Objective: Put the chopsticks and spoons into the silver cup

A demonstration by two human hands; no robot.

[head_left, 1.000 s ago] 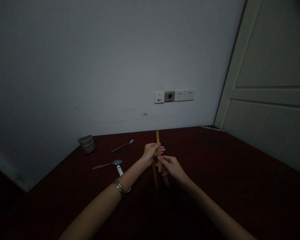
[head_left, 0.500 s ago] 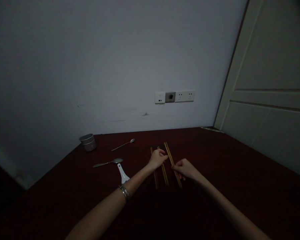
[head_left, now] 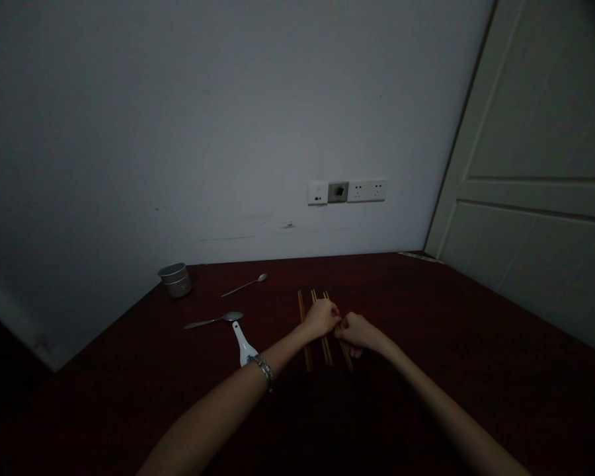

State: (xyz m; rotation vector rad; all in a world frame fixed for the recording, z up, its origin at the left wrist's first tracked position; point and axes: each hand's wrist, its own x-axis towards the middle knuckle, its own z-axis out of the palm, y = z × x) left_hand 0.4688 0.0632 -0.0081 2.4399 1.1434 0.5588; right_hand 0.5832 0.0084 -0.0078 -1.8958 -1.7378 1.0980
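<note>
- Chopsticks (head_left: 326, 350): several lie flat on the dark red bench (head_left: 451, 344), directly under both hands. Their long axes run away from the person toward the wall and fan slightly.
- Left hand (head_left: 321, 317): fingers curled in, resting on the middle sticks. A true pinch cannot be confirmed.
- Right hand (head_left: 357, 330): likewise curled, on the rightmost sticks, knuckles almost meeting the left hand.
- Leftmost stick: lies uncovered, nearer the left hand.
- Further left: ceramic spoon (head_left: 242, 344), metal spoon (head_left: 213, 322).

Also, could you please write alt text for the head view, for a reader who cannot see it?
The left hand and right hand meet over chopsticks on a dark red table. Left of them are two metal spoons, a white spoon and a metal cup.
</note>
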